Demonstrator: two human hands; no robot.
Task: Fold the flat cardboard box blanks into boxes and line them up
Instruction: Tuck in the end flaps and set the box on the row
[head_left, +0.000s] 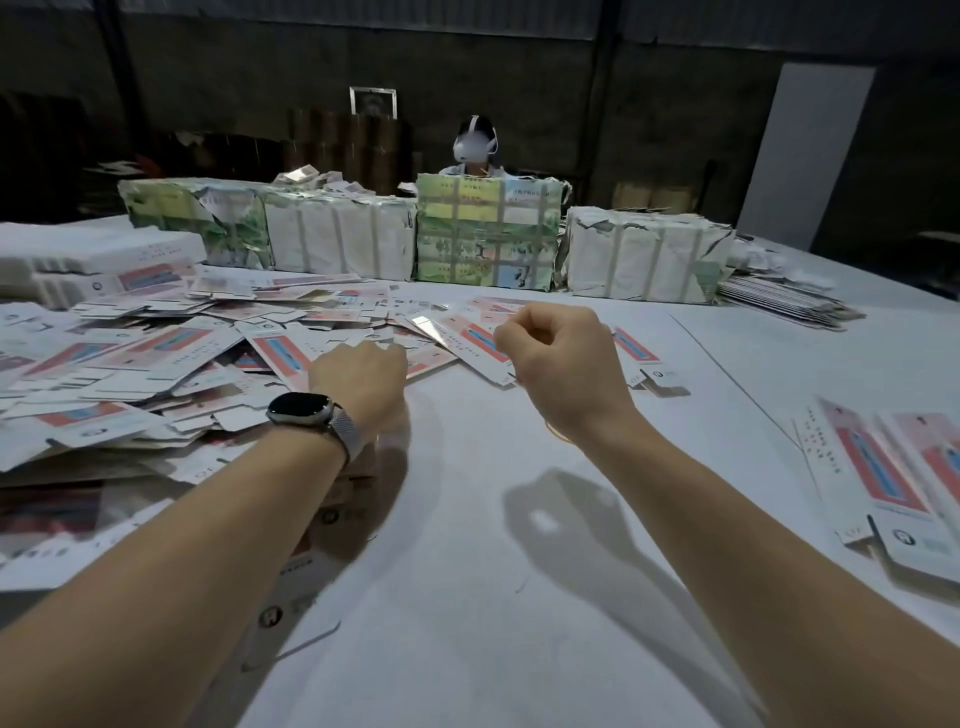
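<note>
A wide heap of flat white-and-pink box blanks (156, 364) covers the left half of the white table (467, 519). My left hand (358, 379), with a watch on its wrist, reaches over the heap's right edge; its fingers curl downward and their tips are hidden. My right hand (561, 358) hovers in a loose fist over a few scattered blanks (467, 338) near the table's middle, and nothing shows between its fingers. Folded boxes (893, 467) lie side by side at the right edge.
Wrapped bundles (483, 239) form a wall across the far side of the table, and a person sits behind them. White boxes are stacked at the far left (104, 260). Another sheaf of blanks (779, 296) lies at the far right.
</note>
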